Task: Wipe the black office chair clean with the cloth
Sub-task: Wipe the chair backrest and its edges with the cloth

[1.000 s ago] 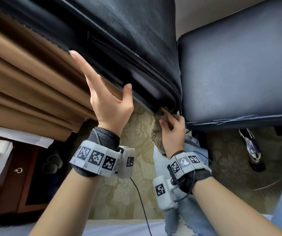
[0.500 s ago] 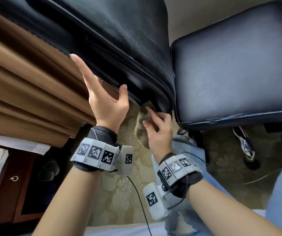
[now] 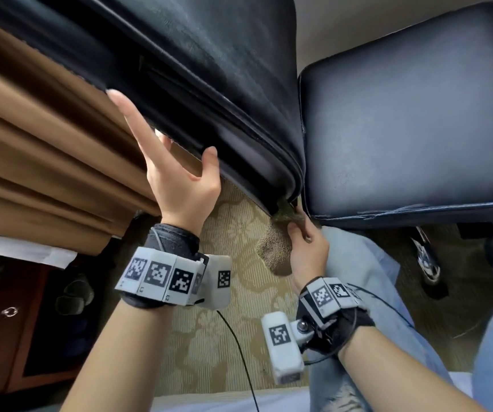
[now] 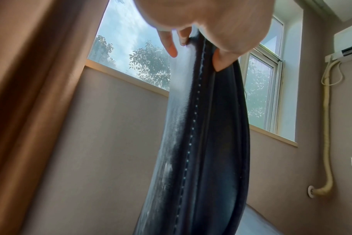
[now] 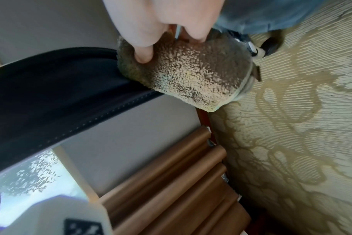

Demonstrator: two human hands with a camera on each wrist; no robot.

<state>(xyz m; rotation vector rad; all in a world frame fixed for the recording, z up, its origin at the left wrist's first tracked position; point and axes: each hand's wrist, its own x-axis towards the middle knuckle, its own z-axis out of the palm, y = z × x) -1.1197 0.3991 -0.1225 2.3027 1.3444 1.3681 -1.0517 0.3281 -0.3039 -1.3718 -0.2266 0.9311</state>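
1. One black office chair: its backrest [image 3: 215, 84] slants from the top left down to the middle of the head view, and its seat [image 3: 411, 129] fills the upper right, standing on the carpet [image 3: 209, 337].
2. One cloth [image 5: 191, 74], tan and fuzzy, is pressed against the bottom corner of the backrest, just beside the seat's near left corner.
3. The right hand [image 3: 307, 248] pinches the cloth, thumb dug into the pile, the other fingers curled behind it.
4. The left hand [image 3: 179, 185] clasps the backrest's side edge: the thumb lies on the front face, some fingers wrap behind, and the forefinger points straight up along the edge.
5. One brown curtain [image 3: 31, 150] hangs at the left, behind the backrest.
6. One chrome chair leg with a caster [image 3: 426, 260] shows under the seat.
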